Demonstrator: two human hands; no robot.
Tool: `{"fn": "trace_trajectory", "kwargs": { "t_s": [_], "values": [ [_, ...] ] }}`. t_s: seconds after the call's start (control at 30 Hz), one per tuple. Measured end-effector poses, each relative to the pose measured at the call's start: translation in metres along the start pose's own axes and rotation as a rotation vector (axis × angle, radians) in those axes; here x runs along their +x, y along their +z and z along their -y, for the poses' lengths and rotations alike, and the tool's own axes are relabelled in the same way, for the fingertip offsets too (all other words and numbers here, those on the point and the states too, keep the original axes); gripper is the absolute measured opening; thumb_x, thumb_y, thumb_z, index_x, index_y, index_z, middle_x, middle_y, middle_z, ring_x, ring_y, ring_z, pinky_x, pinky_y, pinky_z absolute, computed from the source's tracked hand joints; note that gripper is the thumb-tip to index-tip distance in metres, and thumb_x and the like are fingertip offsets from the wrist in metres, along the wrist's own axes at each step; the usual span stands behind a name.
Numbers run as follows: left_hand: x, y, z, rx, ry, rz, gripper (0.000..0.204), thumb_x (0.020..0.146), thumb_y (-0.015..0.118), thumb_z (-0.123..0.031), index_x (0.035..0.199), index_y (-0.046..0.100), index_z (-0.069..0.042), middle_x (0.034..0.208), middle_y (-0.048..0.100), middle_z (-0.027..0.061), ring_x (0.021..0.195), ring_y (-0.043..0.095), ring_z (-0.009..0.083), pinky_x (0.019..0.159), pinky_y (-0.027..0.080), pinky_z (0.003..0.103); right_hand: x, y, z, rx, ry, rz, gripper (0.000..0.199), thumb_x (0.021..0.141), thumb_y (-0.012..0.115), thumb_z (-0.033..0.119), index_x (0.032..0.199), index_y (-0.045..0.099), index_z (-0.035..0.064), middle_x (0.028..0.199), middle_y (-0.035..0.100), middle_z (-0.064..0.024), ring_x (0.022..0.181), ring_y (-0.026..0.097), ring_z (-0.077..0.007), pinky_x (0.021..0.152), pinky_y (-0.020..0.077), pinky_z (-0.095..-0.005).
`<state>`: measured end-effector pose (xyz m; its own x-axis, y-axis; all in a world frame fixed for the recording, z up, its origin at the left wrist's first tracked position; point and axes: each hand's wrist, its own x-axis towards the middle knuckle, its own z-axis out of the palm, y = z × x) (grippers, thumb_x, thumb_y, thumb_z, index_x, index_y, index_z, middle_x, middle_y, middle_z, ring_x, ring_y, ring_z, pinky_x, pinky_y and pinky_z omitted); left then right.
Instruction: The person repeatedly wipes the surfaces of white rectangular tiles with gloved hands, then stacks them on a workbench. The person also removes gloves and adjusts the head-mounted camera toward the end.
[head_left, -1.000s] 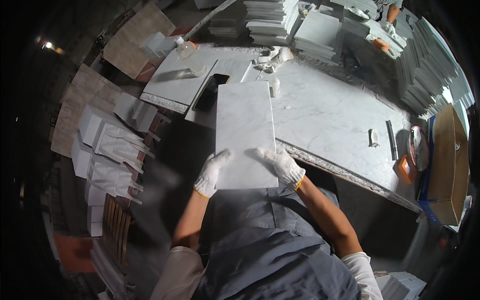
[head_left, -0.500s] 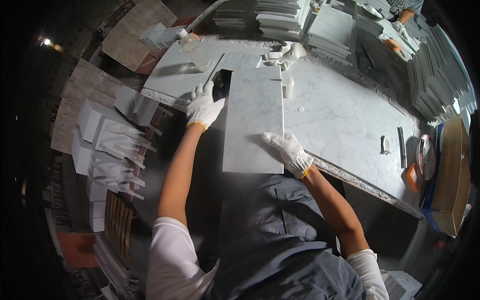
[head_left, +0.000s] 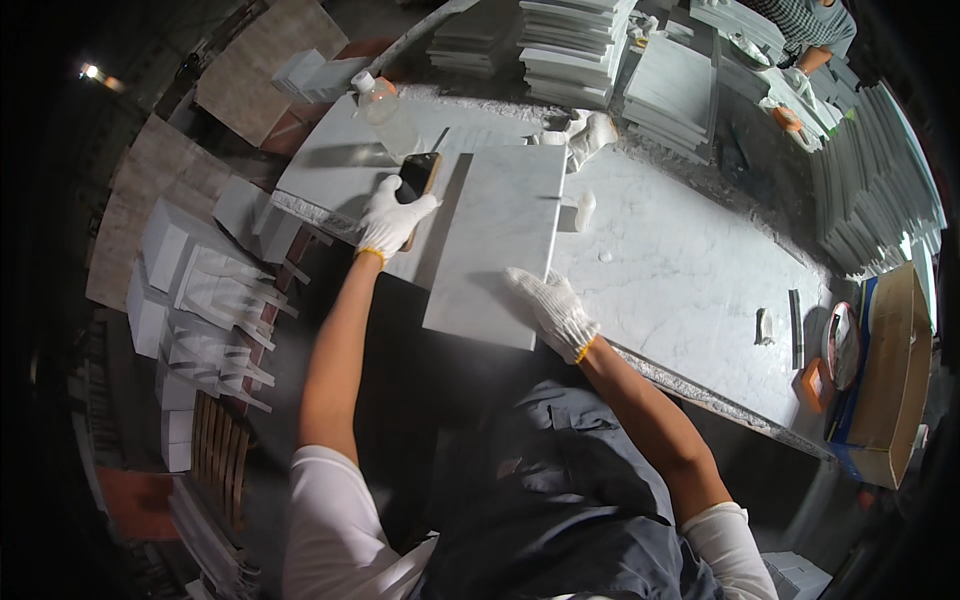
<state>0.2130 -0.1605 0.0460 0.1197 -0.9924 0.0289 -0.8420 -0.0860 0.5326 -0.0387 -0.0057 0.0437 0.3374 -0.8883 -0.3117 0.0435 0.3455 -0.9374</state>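
Observation:
A rectangular pale grey-white marble tile [head_left: 495,240] lies tilted slightly across the near edge of the marble worktop [head_left: 690,265], its near end jutting out toward me. My right hand [head_left: 560,308], in a white knit glove, grips the tile's right edge close to the near corner, with fingers on top and the underside hidden. To the left of the tile, my gloved left hand [head_left: 395,218] is closed around a dark smartphone [head_left: 420,172]. The phone's lower part is partly covered by the glove.
A clear plastic bottle [head_left: 388,120] stands behind my left hand. Crumpled white gloves [head_left: 590,135] and a small white bottle [head_left: 585,210] lie beyond the tile. Stacked tiles [head_left: 570,50] fill the back. A cardboard box [head_left: 888,370] is at right; a co-worker's arm [head_left: 815,60] shows far right.
The tile has come down onto the worktop, its near end swinging left. My left hand has moved slightly left and down, and the phone now shows clearly in it. My right hand keeps the tile's edge.

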Motion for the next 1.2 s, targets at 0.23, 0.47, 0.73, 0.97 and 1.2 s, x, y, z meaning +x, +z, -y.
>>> {"fn": "trace_trajectory", "kwargs": {
  "t_s": [0.23,0.47,0.73,0.97,1.2],
  "values": [
    [0.006,-0.007,-0.021,-0.167,0.125,0.030,0.083,0.079,0.084,-0.041,0.140,0.051,0.004,0.138,0.057,0.0222,0.128,0.054,0.0305,0.107,0.043,0.039,0.092,0.027,-0.010,-0.319,-0.111,0.094,0.050,0.104,0.040,0.046,0.139,0.056,0.0154,0.125,0.067,-0.0139,0.098,0.072,-0.0305,0.078,0.0603,-0.0411],
    [0.007,0.007,-0.061,-0.004,0.079,0.097,0.095,0.071,0.083,-0.052,0.142,0.049,0.000,0.144,0.051,0.0259,0.134,0.049,0.0390,0.112,0.040,0.044,0.122,0.001,0.005,-0.640,-0.014,0.157,0.050,0.081,0.076,0.016,0.129,0.063,0.0106,0.112,0.071,-0.0158,0.094,0.070,-0.0274,0.076,0.0589,-0.0396],
    [0.001,0.039,-0.076,0.389,0.106,0.101,0.086,0.077,0.070,-0.062,0.141,0.048,-0.008,0.143,0.050,0.0205,0.135,0.044,0.0399,0.107,0.039,0.055,-0.003,-0.047,-0.033,-0.411,-0.129,0.461,0.022,0.098,0.062,0.023,0.098,0.068,0.0024,0.082,0.069,-0.0064,0.068,0.066,-0.0165,0.059,0.0542,-0.0297],
    [-0.181,0.063,-0.124,-0.116,0.752,-0.096,0.071,0.090,0.059,-0.058,0.142,0.049,-0.011,0.144,0.045,0.0168,0.133,0.043,0.0373,0.109,0.036,0.052,-0.128,-0.069,-0.078,0.600,0.041,0.033,0.024,0.104,0.049,0.024,0.105,0.063,0.0051,0.103,0.065,-0.0036,0.084,0.059,-0.0157,0.081,0.0481,-0.0276],
    [-0.248,0.146,-0.193,0.153,1.243,0.130,0.085,0.094,0.050,-0.061,0.161,0.022,-0.015,0.162,0.024,0.0231,0.152,0.018,0.0390,0.125,0.007,0.052,-0.165,-0.085,-0.094,0.946,-0.565,-0.021,0.045,0.095,0.057,0.026,0.134,0.058,0.0052,0.139,0.056,-0.0103,0.131,0.050,-0.0232,0.107,0.0372,-0.0401]
  ]
}}
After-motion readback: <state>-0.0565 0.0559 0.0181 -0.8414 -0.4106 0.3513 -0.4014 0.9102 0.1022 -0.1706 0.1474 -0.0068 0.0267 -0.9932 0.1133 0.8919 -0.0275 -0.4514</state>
